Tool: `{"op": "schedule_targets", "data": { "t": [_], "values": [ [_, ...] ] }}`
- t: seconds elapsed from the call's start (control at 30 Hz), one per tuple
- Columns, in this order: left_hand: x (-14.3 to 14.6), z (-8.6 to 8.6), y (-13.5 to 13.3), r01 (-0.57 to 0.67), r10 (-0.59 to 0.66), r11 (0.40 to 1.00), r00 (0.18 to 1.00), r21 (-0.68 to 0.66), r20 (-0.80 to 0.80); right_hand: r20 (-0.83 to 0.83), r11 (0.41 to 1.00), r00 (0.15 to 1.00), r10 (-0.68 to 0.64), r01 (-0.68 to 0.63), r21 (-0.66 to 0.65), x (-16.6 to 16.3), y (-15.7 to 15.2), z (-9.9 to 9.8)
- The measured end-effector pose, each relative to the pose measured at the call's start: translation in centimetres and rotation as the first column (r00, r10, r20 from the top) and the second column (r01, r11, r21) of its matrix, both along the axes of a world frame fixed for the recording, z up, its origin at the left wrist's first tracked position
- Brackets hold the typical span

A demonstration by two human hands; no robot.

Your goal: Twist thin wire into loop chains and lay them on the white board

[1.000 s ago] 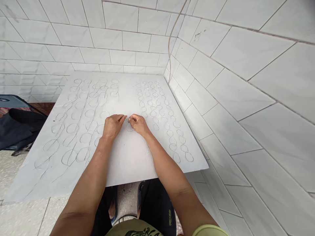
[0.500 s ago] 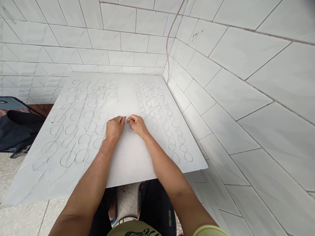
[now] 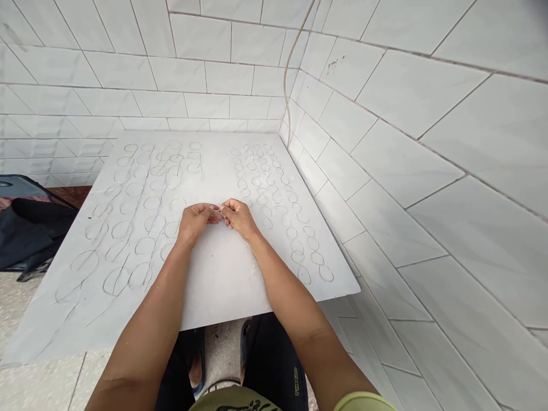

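A white board (image 3: 222, 279) lies flat in front of me in a tiled corner. Rows of clear loops (image 3: 143, 205) cover its left half, and smaller clear loops (image 3: 274, 197) run down its right half. My left hand (image 3: 194, 221) and my right hand (image 3: 240, 217) meet at the middle of the board, fingertips pinched together and touching. Both pinch something thin and clear that I cannot make out. Each hand rests on or just above the board.
White tiled walls (image 3: 406, 171) close in behind and on the right. A thin cord (image 3: 291, 63) hangs down the corner. A dark bag (image 3: 25, 228) lies on the floor at the left. My legs and sandals (image 3: 197, 365) show under the board's near edge.
My hands have drawn closer together, so the fingertips now touch. The view has shifted slightly; the board and loops stay where they were.
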State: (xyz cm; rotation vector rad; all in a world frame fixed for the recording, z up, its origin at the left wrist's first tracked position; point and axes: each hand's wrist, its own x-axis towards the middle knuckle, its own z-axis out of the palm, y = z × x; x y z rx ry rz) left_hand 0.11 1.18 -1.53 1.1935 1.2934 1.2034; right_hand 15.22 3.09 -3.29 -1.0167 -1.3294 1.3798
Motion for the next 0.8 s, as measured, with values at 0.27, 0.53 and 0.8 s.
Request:
{"op": "schedule_targets", "data": {
  "t": [0.27,0.53,0.8],
  "values": [
    [0.41,-0.43,-0.08,-0.065,0.094,0.989,0.970,0.135,-0.226,-0.080,0.997,0.996,0.034,-0.040,-0.072,0.35,0.26,-0.08],
    [0.16,-0.55,-0.38,-0.085,0.207,0.959,0.862,0.271,-0.462,0.105,0.999,0.994,0.020,-0.015,-0.049,0.66,0.02,0.25],
    [-0.11,-0.84,-0.06,-0.102,0.216,0.966,0.822,0.237,-0.527,0.114,0.987,0.981,0.160,-0.157,-0.037,0.17,-0.46,0.27]
  ]
}}
